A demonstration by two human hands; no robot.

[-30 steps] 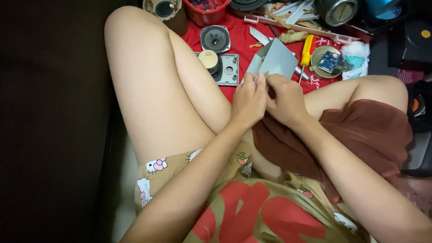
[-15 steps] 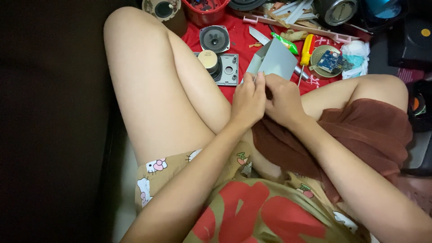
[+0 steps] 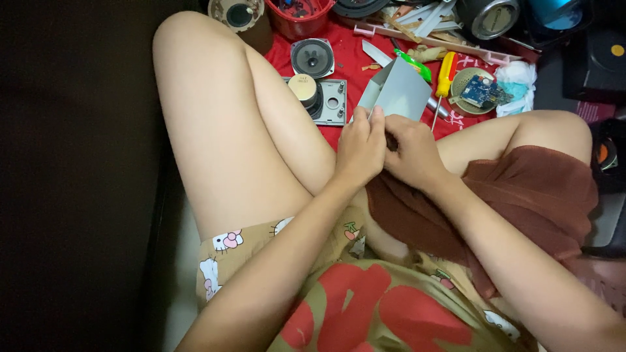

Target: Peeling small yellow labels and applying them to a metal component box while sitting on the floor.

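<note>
My left hand point(image 3: 360, 151) and my right hand point(image 3: 412, 152) meet over my lap, both gripping the lower edge of a folded grey sheet point(image 3: 401, 93) that stands up between them. The left fingers pinch its left fold and the right fingers curl around its bottom right. What lies under the hands is hidden. A brown cloth point(image 3: 521, 189) covers my right thigh just beside the right hand.
A red mat point(image 3: 352, 72) ahead carries a round speaker point(image 3: 312, 57), a grey plate with a round part point(image 3: 324, 98), a yellow-handled screwdriver point(image 3: 443, 81), a blue circuit board in a dish point(image 3: 480, 91) and a red tub point(image 3: 300, 14). My raised left knee point(image 3: 189, 39) stands at the left.
The grey sheet has tilted slightly and both hands have shifted a little on its lower edge. A green-tipped tool beyond the sheet came into sight.
</note>
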